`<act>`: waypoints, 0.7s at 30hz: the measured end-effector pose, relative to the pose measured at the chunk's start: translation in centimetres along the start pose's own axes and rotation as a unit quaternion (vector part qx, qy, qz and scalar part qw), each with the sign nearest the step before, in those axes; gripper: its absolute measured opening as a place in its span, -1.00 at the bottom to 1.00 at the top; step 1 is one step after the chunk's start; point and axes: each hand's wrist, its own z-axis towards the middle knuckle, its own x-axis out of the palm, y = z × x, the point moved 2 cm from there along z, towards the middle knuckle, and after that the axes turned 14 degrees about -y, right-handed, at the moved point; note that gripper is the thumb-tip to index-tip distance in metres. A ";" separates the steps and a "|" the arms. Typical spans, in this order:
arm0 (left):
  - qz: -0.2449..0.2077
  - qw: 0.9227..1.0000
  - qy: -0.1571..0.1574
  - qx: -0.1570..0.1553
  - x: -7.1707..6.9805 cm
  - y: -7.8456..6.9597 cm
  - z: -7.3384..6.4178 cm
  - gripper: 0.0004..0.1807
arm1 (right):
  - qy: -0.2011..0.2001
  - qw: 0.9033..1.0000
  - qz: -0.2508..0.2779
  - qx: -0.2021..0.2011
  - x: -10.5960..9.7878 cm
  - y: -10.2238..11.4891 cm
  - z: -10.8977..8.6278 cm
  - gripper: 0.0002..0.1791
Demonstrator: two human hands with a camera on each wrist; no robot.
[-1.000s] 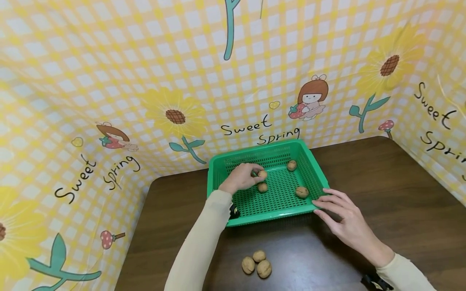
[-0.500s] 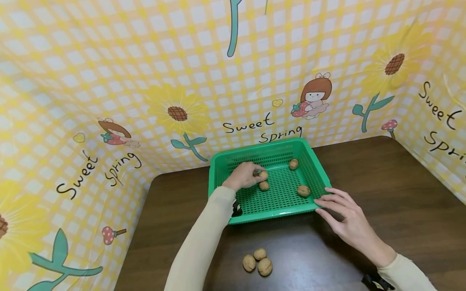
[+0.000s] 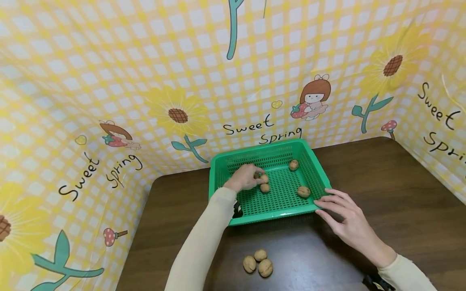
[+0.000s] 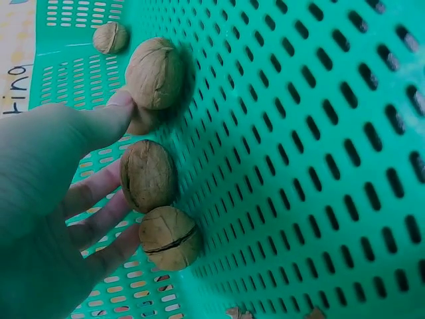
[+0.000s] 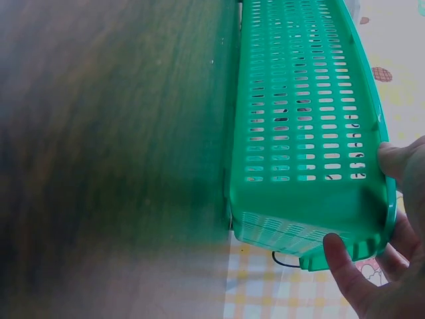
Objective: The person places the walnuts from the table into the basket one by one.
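While one walnut (image 3: 265, 178) sits inside the green basket (image 3: 276, 214), the left hand (image 3: 247, 177) pinches it in a narrow grip, likely because it could roll; the right hand (image 3: 347, 218), fingers spread, touches a corner, presumably for steadiness. Three loose walnuts (image 3: 265, 267) cluster on the counter (image 3: 174, 218).

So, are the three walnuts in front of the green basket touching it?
Apart: the head view shows bare tabletop between the three walnuts and the green basket.
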 end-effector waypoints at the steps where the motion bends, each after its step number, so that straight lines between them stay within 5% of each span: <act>1: -0.001 1.000 0.002 0.000 0.0 0.0 -0.1 -0.53 | 0.000 1.000 0.000 0.000 0.0 0.0 0.0 -0.53; 6: -0.046 0.999 -0.019 0.002 -1.1 0.0 -0.4 -0.50 | 0.001 1.000 0.005 -0.001 0.1 0.1 0.0 -0.53; 12: -0.131 0.985 -0.115 0.007 -4.6 -0.9 -1.6 -0.50 | -0.004 1.000 0.005 -0.011 0.2 0.2 0.0 -0.60; 21: -0.089 0.977 -0.165 0.102 -8.2 -6.4 -7.4 -0.57 | -0.005 1.000 0.000 -0.007 0.2 0.1 0.1 -0.56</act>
